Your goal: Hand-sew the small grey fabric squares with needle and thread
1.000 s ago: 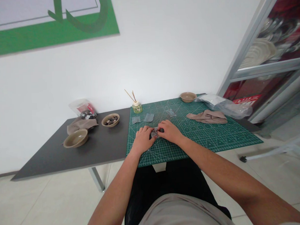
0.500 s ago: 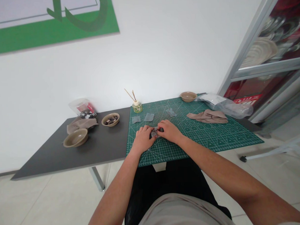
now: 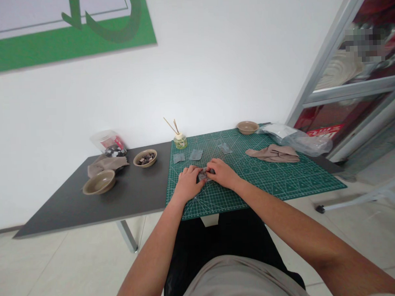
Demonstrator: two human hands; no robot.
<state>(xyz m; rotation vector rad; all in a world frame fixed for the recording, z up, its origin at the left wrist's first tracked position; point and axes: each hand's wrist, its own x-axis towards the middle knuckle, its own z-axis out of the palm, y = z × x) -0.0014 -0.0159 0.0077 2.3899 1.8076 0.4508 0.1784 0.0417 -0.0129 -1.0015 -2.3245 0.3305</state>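
Note:
Both hands meet over the green cutting mat [image 3: 266, 186], near its front edge. My left hand [image 3: 188, 183] is closed on the left side of a small clear plastic bag [image 3: 203, 175] with dark bits in it. My right hand [image 3: 221, 172] pinches the same bag's right side. Part of the bag is hidden by my fingers. Just beyond my hands lie small flat clear bags: one [image 3: 179, 157] on the left, one [image 3: 196, 154] in the middle and one [image 3: 225, 148] farther right.
A bowl of dark pieces [image 3: 145, 158], another bowl [image 3: 99, 182], a cloth [image 3: 104, 165] and a clear tub [image 3: 108, 142] stand left. A reed diffuser [image 3: 180, 141] is near the wall. At right are a bowl [image 3: 247, 127], a brown cloth [image 3: 275, 153] and a large plastic bag [image 3: 297, 138].
My fingers have barely shifted on the small bag. Everything else on the table stays where it was.

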